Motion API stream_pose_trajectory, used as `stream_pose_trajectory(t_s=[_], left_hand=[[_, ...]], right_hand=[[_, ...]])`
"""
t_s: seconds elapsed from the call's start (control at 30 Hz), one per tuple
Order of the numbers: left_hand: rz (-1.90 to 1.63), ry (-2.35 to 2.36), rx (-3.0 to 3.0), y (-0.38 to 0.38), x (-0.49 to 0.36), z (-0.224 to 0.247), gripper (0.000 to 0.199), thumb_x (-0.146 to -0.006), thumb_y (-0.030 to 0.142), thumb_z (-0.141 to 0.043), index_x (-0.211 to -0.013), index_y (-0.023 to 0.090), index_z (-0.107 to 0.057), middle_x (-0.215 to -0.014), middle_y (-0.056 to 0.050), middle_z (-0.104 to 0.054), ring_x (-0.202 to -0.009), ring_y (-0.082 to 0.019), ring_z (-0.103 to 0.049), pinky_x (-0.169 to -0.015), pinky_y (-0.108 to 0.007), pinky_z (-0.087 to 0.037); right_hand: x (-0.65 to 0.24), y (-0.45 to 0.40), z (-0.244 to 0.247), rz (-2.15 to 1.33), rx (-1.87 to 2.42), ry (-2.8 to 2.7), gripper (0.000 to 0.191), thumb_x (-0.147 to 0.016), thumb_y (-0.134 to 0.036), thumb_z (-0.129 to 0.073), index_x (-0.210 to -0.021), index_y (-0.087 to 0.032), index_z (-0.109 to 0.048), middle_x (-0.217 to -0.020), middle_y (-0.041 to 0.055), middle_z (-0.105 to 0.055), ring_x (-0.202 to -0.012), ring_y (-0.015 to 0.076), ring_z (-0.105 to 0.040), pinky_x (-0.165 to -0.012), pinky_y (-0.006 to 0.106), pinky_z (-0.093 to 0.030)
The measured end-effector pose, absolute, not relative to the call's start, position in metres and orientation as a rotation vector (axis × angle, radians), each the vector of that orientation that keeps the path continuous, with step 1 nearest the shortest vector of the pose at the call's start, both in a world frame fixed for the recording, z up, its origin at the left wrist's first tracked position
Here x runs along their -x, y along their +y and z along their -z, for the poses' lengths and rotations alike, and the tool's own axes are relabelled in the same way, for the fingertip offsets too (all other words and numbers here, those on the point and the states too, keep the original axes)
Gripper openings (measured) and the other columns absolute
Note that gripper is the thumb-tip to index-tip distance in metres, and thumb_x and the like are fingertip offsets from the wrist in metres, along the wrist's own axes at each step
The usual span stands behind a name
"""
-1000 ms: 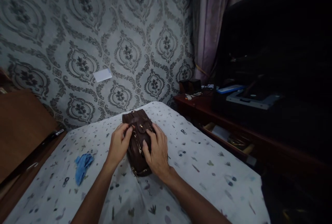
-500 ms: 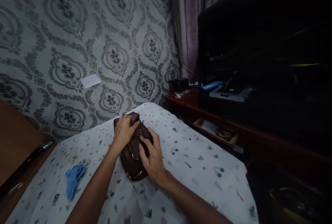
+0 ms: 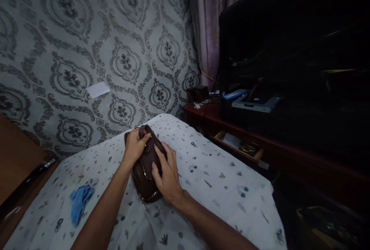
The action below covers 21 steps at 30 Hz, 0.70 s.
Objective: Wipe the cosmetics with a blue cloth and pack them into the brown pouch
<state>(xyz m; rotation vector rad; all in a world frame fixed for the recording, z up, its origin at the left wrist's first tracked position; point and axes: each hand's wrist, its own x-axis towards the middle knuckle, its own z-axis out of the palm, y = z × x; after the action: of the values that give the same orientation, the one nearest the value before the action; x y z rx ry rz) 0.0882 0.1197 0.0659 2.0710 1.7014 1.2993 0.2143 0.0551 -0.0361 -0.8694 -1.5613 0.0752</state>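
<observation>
A dark brown leather-look bag [image 3: 144, 180] with gold-coloured zips lies on the patterned white bed sheet in front of me. My left hand [image 3: 134, 146] is closed over its far left end, thumb and fingertips pinched by the zip near a short strap loop [image 3: 142, 130]. Exactly what sits between those fingertips is too small to make out. Along the bag's right side rests my right hand [image 3: 168, 174], fingers spread and fingertips touching the top. A shorter zip [image 3: 144, 169] shows between the two hands.
A crumpled blue cloth [image 3: 81, 203] lies on the sheet [image 3: 222, 196] to the left. On the right stands a dark red desk [image 3: 202, 112] with an open drawer [image 3: 238, 146]. Patterned wallpaper [image 3: 124, 61] rises behind the bed. A wooden panel [image 3: 19, 157] borders the left.
My left thumb has slid off the strap loop to the zip beside it, and the loop now stands a little further left. My right hand stays on the bag's side. The view shifted slightly.
</observation>
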Motion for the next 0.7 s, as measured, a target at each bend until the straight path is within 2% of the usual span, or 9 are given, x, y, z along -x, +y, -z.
stream_pose_trajectory(t_s=[0.2, 0.5, 0.6, 0.7], left_hand=[[-1.301, 1.625, -2.053, 0.112, -0.091, -0.071, 0.022, -0.077, 0.036, -0.063, -0.065, 0.02, -0.054, -0.063, 0.002, -0.056, -0.068, -0.016, -0.055, -0.061, -0.026, -0.043], [-1.246, 1.536, -2.088, 0.104, -0.091, -0.075, 0.023, -0.078, 0.037, -0.063, -0.065, 0.02, -0.055, -0.067, 0.001, -0.058, -0.074, -0.018, -0.057, -0.065, -0.027, -0.045], [-1.244, 1.579, -2.071, 0.107, -0.09, -0.072, 0.021, -0.079, 0.036, -0.062, -0.067, 0.019, -0.058, -0.07, 0.0, -0.061, -0.076, -0.019, -0.058, -0.068, -0.028, -0.046], [-1.26, 1.605, -2.13, 0.104, -0.089, -0.071, 0.017, -0.083, 0.035, -0.06, -0.08, 0.019, -0.065, -0.084, -0.003, -0.067, -0.088, -0.021, -0.061, -0.08, -0.032, -0.048]], right_hand=[[-0.215, 0.06, 0.038, -0.064, 0.856, -1.575, 0.046, -0.091, -0.019, -0.048, -0.136, -0.021, -0.054, -0.147, 0.0155, -0.043, -0.137, 0.0301, -0.041, -0.109, 0.057, -0.043], [-0.214, 0.06, 0.04, -0.07, 0.863, -1.572, 0.044, -0.092, -0.018, -0.046, -0.136, -0.019, -0.052, -0.148, 0.0166, -0.04, -0.139, 0.0304, -0.038, -0.11, 0.057, -0.041], [-0.216, 0.06, 0.04, -0.158, 0.858, -1.543, 0.046, -0.093, -0.023, -0.047, -0.138, -0.02, -0.048, -0.147, 0.0157, -0.041, -0.138, 0.0294, -0.04, -0.112, 0.055, -0.04], [-0.217, 0.062, 0.042, -0.231, 0.857, -1.484, 0.052, -0.095, -0.028, -0.047, -0.145, -0.02, -0.038, -0.146, 0.0165, -0.043, -0.138, 0.0289, -0.041, -0.113, 0.054, -0.04]])
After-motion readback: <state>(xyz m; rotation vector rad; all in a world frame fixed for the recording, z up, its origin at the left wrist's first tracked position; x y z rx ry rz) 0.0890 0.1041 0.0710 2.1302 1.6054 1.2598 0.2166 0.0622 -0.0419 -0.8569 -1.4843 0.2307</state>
